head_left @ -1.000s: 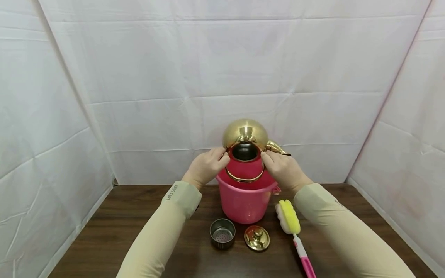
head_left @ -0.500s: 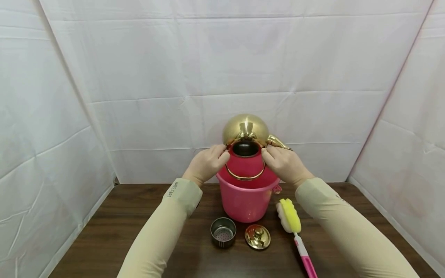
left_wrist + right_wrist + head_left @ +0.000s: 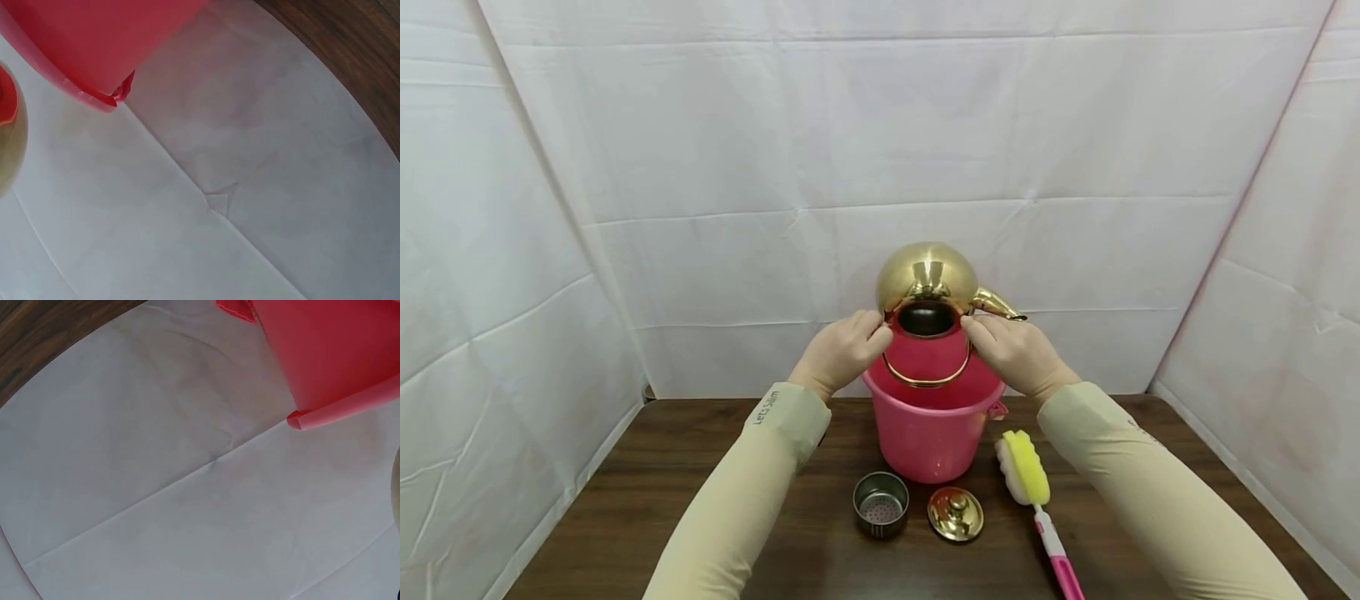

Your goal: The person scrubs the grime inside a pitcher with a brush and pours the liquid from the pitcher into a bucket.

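Note:
A shiny gold kettle [image 3: 927, 271] is tipped over the pink bucket [image 3: 931, 442], its dark round opening turned toward me and downward. Its spout points to the right. My left hand [image 3: 844, 346] grips the kettle's left side near the opening, thumb and fingers curled. On the opposite side my right hand [image 3: 1011, 350] pinches it just below the spout. The thin gold bail handle [image 3: 927, 383] hangs down across the bucket's mouth. In the left wrist view the kettle's edge [image 3: 14, 147] shows at the far left; neither hand appears in the wrist views.
In front of the bucket, a metal strainer cup [image 3: 881, 504] and a gold kettle lid [image 3: 955, 514] lie on the dark wooden table [image 3: 700, 450]. To their right lies a sponge brush [image 3: 1026, 475] with a pink and white handle. White sheeting [image 3: 880, 150] encloses the back and sides.
The kettle has risen slightly and its opening tips a little further down toward the bucket. Both hands keep their hold on it and have moved only slightly.

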Motion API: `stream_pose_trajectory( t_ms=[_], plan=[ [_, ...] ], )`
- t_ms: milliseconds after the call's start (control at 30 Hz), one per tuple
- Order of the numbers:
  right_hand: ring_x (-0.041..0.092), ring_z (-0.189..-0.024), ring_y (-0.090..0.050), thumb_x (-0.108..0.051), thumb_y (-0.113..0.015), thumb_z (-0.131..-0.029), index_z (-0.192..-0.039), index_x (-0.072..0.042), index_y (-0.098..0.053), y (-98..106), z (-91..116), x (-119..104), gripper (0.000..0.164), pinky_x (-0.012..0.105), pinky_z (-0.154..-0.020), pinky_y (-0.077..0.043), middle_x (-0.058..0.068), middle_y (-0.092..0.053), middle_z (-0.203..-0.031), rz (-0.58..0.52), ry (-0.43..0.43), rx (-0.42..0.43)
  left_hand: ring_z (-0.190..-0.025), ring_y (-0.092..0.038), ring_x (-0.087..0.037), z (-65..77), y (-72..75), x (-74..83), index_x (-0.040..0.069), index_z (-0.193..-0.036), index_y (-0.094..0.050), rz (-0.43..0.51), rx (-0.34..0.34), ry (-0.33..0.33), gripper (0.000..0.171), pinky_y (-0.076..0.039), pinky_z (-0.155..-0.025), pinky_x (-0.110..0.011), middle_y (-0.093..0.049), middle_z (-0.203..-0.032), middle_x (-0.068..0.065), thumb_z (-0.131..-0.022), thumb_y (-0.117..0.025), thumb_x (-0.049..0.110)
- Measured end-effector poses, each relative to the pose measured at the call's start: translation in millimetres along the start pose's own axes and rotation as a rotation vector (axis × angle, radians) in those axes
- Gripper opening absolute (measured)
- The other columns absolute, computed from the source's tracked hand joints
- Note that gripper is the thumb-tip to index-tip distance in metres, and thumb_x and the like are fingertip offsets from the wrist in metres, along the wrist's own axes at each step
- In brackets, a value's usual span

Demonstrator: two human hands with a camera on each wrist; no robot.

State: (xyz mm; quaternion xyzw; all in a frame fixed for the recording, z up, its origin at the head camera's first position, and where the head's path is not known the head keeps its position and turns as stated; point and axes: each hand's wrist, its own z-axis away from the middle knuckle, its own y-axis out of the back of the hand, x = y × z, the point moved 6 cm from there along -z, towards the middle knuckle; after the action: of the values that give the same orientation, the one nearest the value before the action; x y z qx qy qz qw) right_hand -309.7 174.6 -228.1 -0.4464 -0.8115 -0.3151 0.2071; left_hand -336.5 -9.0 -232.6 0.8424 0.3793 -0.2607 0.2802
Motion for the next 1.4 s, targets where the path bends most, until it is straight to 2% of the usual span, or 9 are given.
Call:
stream_pose_trajectory(
  t_ms=[167, 367, 667, 867, 1033, 1200, 1400],
  plan=[
    [0.022, -0.064, -0.060, -0.003, -0.035, -0.099, -0.090, 0.002, -0.058, 0, -3, 0, 0.026, 0.034, -0.051, -0.053, 0.009, -0.059, -0.076, -0.011, -0.010, -0.036, -0.062, -0.047, -0.018, 0.1, 1.1, -0.3, 0.003, -0.079, -0.050, 0.004, -0.002, -0.015, 0.020, -0.047, -0.053, -0.023, -0.048, -0.074, -0.007, -0.091, -0.041, -0.009],
    [0.023, -0.068, -0.063, -0.002, -0.036, -0.100, -0.092, 0.004, -0.060, -2, 2, -2, 0.025, 0.035, -0.053, -0.055, 0.011, -0.062, -0.079, -0.016, -0.019, -0.031, -0.061, -0.047, -0.018, -0.4, 1.6, 0.8, 0.004, -0.080, -0.052, 0.000, 0.009, -0.039, 0.022, -0.046, -0.052, -0.023, -0.048, -0.074, -0.007, -0.093, -0.038, -0.008],
    [0.023, -0.071, -0.060, 0.006, -0.047, -0.088, -0.095, 0.001, -0.057, -6, 7, -5, 0.013, 0.036, -0.057, -0.054, 0.011, -0.058, -0.082, -0.105, -0.045, -0.120, -0.061, -0.046, -0.019, 4.2, 1.7, 2.8, 0.004, -0.079, -0.050, 0.004, -0.010, -0.053, 0.019, -0.047, -0.050, -0.024, -0.048, -0.075, -0.008, -0.090, -0.042, -0.009],
    [0.021, -0.068, -0.059, 0.002, -0.052, -0.088, -0.096, 0.002, -0.061, -7, 10, -9, 0.012, 0.033, -0.055, -0.053, 0.009, -0.059, -0.082, -0.186, -0.102, -0.140, -0.062, -0.046, -0.018, 8.1, 0.6, 4.9, 0.005, -0.079, -0.049, 0.013, -0.016, -0.051, 0.021, -0.046, -0.048, -0.023, -0.048, -0.074, -0.007, -0.090, -0.040, -0.010],
    [0.019, -0.072, -0.060, 0.000, -0.058, -0.086, -0.095, -0.001, -0.061, -8, 7, -8, 0.009, 0.031, -0.059, -0.053, 0.006, -0.059, -0.081, -0.236, -0.186, -0.178, -0.061, -0.046, -0.018, 10.0, 0.7, 5.6, 0.005, -0.078, -0.049, 0.006, -0.029, -0.048, 0.024, -0.046, -0.047, -0.022, -0.048, -0.073, -0.007, -0.092, -0.037, -0.010],
    [0.017, -0.075, -0.060, 0.001, -0.065, -0.081, -0.093, -0.005, -0.063, -9, 5, -7, 0.014, 0.029, -0.063, -0.053, 0.004, -0.060, -0.083, -0.262, -0.239, -0.223, -0.061, -0.047, -0.018, 10.8, 1.3, 6.2, 0.006, -0.077, -0.050, -0.004, -0.030, -0.045, 0.025, -0.045, -0.047, -0.023, -0.049, -0.074, -0.006, -0.092, -0.037, -0.010],
    [0.015, -0.074, -0.057, 0.003, -0.066, -0.079, -0.092, -0.008, -0.064, -11, 7, -7, 0.017, 0.027, -0.062, -0.050, 0.002, -0.060, -0.083, -0.333, -0.289, -0.241, -0.061, -0.048, -0.018, 11.8, 2.1, 7.0, 0.006, -0.077, -0.050, -0.019, -0.028, -0.048, 0.024, -0.045, -0.047, -0.023, -0.049, -0.074, -0.006, -0.092, -0.039, -0.009]
  ],
)
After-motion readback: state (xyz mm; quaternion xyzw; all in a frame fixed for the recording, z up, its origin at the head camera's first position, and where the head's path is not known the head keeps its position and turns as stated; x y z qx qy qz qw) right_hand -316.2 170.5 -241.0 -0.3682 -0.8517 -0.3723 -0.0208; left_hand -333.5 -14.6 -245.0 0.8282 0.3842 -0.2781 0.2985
